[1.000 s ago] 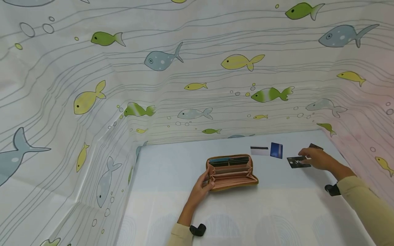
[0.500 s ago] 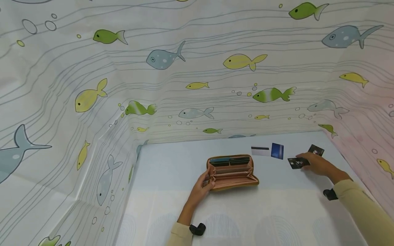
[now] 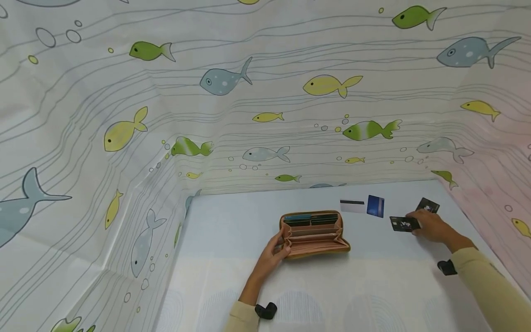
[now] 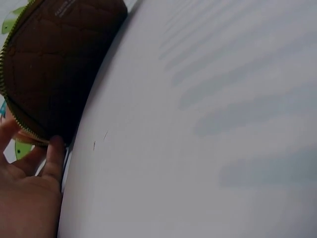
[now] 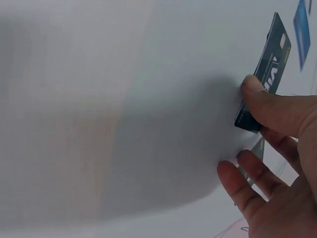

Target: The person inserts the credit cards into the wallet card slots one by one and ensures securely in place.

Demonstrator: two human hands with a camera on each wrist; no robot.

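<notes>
My left hand [image 3: 267, 260] holds the left end of an unzipped brown zip-around wallet [image 3: 317, 248], thumb on the front edge. Its pinkish inside faces up, with dark and blue cards [image 3: 297, 218] in the back slots. In the left wrist view the wallet's quilted outside [image 4: 59, 74] shows, fingers at the zip corner. My right hand [image 3: 433, 227] pinches the right end of a black "Vip" card [image 3: 401, 223]. The right wrist view has the thumb [image 5: 262, 99] across the card's face [image 5: 273, 62], the other fingers spread below. A second black card [image 3: 428, 204] lies just behind that hand.
A white card with a dark stripe [image 3: 351, 205] and a blue card [image 3: 375, 206] lie on the pale table cover [image 3: 232, 230], right of the wallet. Fish-printed sheets [image 3: 224, 124] rise at the back and both sides.
My right hand has shifted slightly toward me along the Vip card, uncovering more of the second black card and the print. The left hand and wallet have stayed put.
</notes>
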